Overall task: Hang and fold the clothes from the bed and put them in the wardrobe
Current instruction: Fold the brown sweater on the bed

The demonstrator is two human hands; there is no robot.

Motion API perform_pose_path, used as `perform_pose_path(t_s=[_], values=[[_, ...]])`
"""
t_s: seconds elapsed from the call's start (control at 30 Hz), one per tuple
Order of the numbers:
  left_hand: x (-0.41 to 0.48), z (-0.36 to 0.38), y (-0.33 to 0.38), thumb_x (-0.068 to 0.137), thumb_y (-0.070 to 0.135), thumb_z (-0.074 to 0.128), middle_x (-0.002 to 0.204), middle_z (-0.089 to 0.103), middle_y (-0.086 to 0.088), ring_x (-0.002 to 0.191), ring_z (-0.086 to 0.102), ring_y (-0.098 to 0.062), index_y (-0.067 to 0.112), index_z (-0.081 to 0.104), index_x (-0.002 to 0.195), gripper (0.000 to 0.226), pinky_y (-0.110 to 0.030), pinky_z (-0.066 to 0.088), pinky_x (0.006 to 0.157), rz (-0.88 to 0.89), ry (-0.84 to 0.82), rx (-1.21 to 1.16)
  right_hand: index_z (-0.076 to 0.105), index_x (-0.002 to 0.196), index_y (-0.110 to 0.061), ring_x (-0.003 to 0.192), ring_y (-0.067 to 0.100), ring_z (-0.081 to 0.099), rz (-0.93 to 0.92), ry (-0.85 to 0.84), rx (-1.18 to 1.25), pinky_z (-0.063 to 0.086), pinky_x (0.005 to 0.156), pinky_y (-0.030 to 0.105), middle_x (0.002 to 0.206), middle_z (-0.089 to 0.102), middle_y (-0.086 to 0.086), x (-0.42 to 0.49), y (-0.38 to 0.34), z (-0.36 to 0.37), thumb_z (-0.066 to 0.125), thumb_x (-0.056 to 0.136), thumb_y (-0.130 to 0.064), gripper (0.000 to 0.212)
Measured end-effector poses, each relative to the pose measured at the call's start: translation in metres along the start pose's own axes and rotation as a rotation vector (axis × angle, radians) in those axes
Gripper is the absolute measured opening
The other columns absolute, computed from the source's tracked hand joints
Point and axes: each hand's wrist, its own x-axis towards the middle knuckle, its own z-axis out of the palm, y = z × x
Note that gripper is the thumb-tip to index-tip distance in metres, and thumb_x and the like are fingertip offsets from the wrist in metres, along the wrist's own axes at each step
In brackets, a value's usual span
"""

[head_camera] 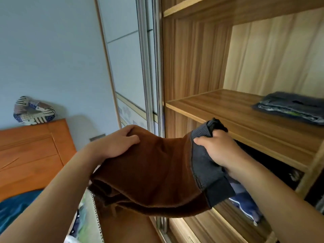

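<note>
Garment [154, 169], brown with grey band, held just before the wardrobe [192, 58] shelf [219, 106]. Left hand [117, 142] grips the brown end and right hand [219, 149] clutches the band. Risk: the sagging middle may snag the shelf edge and come unfolded.

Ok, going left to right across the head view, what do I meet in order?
patchwork cushion → left hand → brown garment → right hand → folded dark clothes on the wardrobe shelf
</note>
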Motion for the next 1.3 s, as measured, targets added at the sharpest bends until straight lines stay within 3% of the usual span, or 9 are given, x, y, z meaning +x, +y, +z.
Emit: perform_pose_path(t_s=[0.17,0.4,0.6,0.77,0.93,1.03,1.13,1.2,1.3], values=[[0.058,-0.037,0.058,0.089,0.046,0.054,0.118,0.063,0.014,0.104,0.063,-0.008,0.048,0.053,0.126,0.037,-0.030,0.048,0.091,0.195,-0.016,0.040,0.061,0.107,-0.009,0.088,0.032,0.065,0.019,0.202,0.027,0.048,0.071,0.039,0.100,0.066,0.016,0.028,-0.035,-0.033,0.066,0.092,-0.040,0.035],[0.179,-0.060,0.129,0.095,0.048,0.053,0.111,0.062,0.013,0.093,0.064,-0.008,0.045,0.050,0.122,0.027,-0.021,0.045,0.068,0.413,-0.104,0.056,0.065,0.121,-0.006,0.095,0.034,0.067,0.033,0.466,0.081,0.053,0.076,0.036,0.111,0.069,0.015,0.103,-0.070,-0.076,0.070,0.091,-0.034,0.041],[0.283,-0.030,0.176,0.093,0.047,0.055,0.136,0.054,0.004,0.095,0.057,-0.011,0.034,0.035,0.153,0.064,-0.024,0.044,0.072,0.514,-0.176,0.004,0.044,0.147,-0.009,0.114,0.037,0.063,0.135,0.621,0.205,0.055,0.094,0.051,0.134,0.060,0.016,0.164,-0.053,-0.100,0.068,0.094,-0.035,0.064],[0.350,0.009,0.199,0.100,0.033,0.053,0.147,0.049,-0.001,0.108,0.056,-0.011,0.027,0.035,0.153,0.057,-0.021,0.042,0.084,0.608,-0.264,0.158,0.061,0.109,-0.012,0.095,0.030,0.065,0.250,0.756,-0.026,0.056,0.084,0.042,0.109,0.067,0.011,0.198,-0.014,-0.118,0.065,0.097,-0.033,0.024],[0.385,0.042,0.188,0.105,0.022,0.044,0.152,0.046,-0.006,0.131,0.049,-0.024,0.028,0.034,0.154,0.050,-0.027,0.039,0.100,0.666,-0.274,0.493,0.050,0.087,-0.017,0.076,0.017,0.055,0.453,0.573,-0.561,0.039,0.056,0.031,0.085,0.055,0.002,0.197,0.016,-0.130,0.065,0.095,-0.043,0.032],[0.379,0.048,0.186,0.107,0.035,0.035,0.160,0.029,-0.010,0.137,0.042,-0.031,0.035,0.021,0.158,0.053,-0.035,0.039,0.109,0.677,-0.239,0.691,0.061,0.103,-0.018,0.094,0.021,0.060,0.643,0.423,-1.015,0.051,0.076,0.034,0.105,0.063,0.003,0.190,0.015,-0.134,0.055,0.088,-0.070,0.054],[0.360,0.041,0.182,0.087,0.080,0.038,0.167,-0.001,-0.002,0.150,0.018,-0.035,0.047,0.001,0.157,0.086,-0.046,0.023,0.121,0.716,-0.367,0.802,0.052,0.135,-0.023,0.114,0.026,0.055,0.564,0.514,-1.380,0.046,0.068,0.035,0.128,0.057,0.004,0.191,0.001,-0.135,0.039,0.081,-0.087,0.085],[0.344,0.039,0.180,0.059,0.102,0.040,0.167,-0.014,0.007,0.154,0.000,-0.030,0.054,-0.013,0.151,0.116,-0.050,0.013,0.122,0.678,-0.550,0.871,0.031,0.150,-0.035,0.136,0.031,0.039,0.307,0.381,-1.340,0.046,0.091,0.044,0.154,0.038,0.005,0.201,-0.003,-0.133,0.023,0.075,-0.095,0.097],[0.338,0.049,0.175,0.055,0.098,0.053,0.164,-0.028,0.004,0.150,-0.024,-0.031,0.057,-0.026,0.145,0.127,-0.063,0.001,0.120,0.673,-0.578,1.013,0.010,0.155,-0.050,0.153,0.028,0.011,0.279,0.044,-1.125,0.016,0.121,0.055,0.168,0.012,-0.003,0.220,-0.006,-0.119,0.015,0.057,-0.104,0.113]])
